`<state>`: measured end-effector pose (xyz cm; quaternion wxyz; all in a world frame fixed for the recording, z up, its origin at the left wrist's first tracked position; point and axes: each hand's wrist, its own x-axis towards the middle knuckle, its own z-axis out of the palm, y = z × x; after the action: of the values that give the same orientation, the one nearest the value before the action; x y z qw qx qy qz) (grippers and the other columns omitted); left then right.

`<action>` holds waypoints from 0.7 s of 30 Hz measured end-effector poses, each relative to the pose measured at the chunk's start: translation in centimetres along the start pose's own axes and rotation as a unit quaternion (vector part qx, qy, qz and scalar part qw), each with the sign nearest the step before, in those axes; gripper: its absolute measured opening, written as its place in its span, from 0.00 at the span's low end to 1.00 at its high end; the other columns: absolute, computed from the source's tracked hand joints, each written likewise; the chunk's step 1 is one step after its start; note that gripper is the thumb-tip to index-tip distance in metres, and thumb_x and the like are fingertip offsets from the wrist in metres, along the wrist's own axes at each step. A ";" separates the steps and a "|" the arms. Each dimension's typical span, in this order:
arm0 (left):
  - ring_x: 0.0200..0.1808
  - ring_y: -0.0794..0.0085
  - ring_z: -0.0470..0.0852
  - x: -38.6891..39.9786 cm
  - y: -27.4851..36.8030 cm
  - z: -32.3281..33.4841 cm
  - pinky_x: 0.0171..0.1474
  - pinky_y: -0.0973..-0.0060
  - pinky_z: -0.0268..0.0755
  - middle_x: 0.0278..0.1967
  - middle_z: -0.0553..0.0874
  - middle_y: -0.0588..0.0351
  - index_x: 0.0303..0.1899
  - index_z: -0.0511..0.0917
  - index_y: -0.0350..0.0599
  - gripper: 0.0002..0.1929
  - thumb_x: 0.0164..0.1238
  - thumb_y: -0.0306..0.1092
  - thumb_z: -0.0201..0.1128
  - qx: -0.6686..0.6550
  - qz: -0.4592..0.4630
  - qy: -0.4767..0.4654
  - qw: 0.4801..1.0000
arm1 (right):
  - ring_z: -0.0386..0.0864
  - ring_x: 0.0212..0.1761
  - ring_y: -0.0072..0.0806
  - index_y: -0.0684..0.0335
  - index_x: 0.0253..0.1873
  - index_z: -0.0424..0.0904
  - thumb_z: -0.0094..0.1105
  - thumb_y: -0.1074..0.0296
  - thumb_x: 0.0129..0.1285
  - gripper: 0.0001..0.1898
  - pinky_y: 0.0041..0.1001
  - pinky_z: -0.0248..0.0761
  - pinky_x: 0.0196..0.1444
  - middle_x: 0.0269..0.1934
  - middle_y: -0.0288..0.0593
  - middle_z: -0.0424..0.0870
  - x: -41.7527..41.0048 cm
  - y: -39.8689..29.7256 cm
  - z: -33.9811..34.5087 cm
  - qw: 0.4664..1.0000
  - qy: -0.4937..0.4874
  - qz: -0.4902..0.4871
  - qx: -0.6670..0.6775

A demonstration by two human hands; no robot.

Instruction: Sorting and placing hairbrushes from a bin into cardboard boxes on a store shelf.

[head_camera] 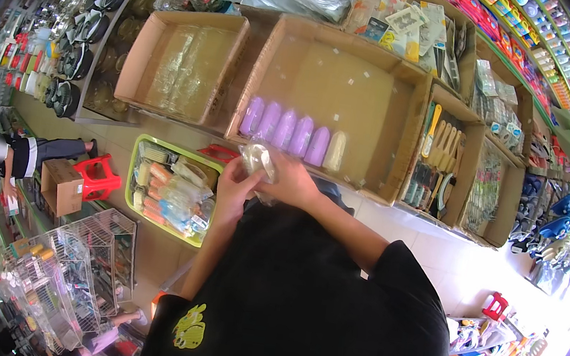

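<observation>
In front of my chest, both hands hold a cream-coloured, rounded item in clear plastic wrap [257,159]. My left hand [233,185] pinches its lower side with thumb and fingers, and my right hand [292,181] grips it from the right, hiding part of it. Just beyond them is a large cardboard box [412,140]. Along its near wall stands a row of several purple, round-topped plastic items [284,129] in clear wrap. A cream item of similar shape [334,151] ends the row at the right.
A yellow-green basket [131,180] of wrapped brushes sits at lower left. Another cardboard box [130,65] stands left of the large one. Boxes of wooden-handled brushes [441,144] and packaged goods adjoin at right. A person [26,157], a red stool [98,176] and a wire rack [71,269] are further left.
</observation>
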<state>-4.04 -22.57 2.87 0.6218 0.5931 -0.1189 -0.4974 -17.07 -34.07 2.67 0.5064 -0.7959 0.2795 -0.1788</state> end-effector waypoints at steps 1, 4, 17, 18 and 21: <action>0.52 0.72 0.83 0.2 -0.2 -0.4 0.58 0.73 0.75 0.51 0.85 0.53 0.59 0.74 0.34 0.23 0.63 0.22 0.70 0.001 -0.007 0.027 1.000 | 0.83 0.49 0.54 0.62 0.66 0.71 0.74 0.54 0.53 0.36 0.45 0.77 0.53 0.50 0.58 0.84 -0.1 -0.4 -0.3 1.000 0.019 -0.014 -0.007; 0.51 0.72 0.84 0.3 -0.7 -0.7 0.56 0.75 0.75 0.49 0.86 0.54 0.58 0.75 0.34 0.22 0.63 0.23 0.71 0.001 0.041 0.051 0.998 | 0.83 0.47 0.51 0.62 0.64 0.75 0.72 0.58 0.56 0.31 0.41 0.77 0.51 0.49 0.55 0.84 -0.5 -0.4 -0.7 0.998 0.039 -0.033 -0.021; 0.55 0.69 0.83 -0.9 -1.2 0.7 0.54 0.73 0.77 0.55 0.82 0.48 0.66 0.64 0.40 0.30 0.66 0.25 0.70 0.016 0.050 0.100 0.994 | 0.87 0.44 0.46 0.61 0.61 0.79 0.62 0.73 0.61 0.21 0.35 0.81 0.48 0.44 0.54 0.87 0.1 0.4 -0.6 0.999 -0.024 0.048 0.006; 0.55 0.68 0.83 -0.9 -1.3 0.5 0.55 0.73 0.77 0.55 0.82 0.48 0.66 0.64 0.39 0.30 0.66 0.25 0.70 0.021 0.036 0.099 0.994 | 0.87 0.44 0.46 0.61 0.61 0.79 0.62 0.73 0.61 0.21 0.35 0.81 0.48 0.44 0.54 0.87 0.0 0.4 -0.6 0.999 -0.024 0.045 0.006; 0.56 0.69 0.82 -0.7 -1.8 0.2 0.56 0.72 0.76 0.56 0.82 0.49 0.66 0.65 0.38 0.30 0.66 0.25 0.69 0.017 0.034 0.087 0.995 | 0.87 0.46 0.44 0.62 0.61 0.80 0.63 0.74 0.61 0.21 0.33 0.81 0.50 0.45 0.54 0.87 -0.1 0.3 -0.6 0.998 -0.021 0.052 -0.009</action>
<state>-5.39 -21.81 1.71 0.6364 0.6401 -0.0924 -0.4203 -17.57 -34.50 2.62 0.5138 -0.7884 0.3115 -0.1324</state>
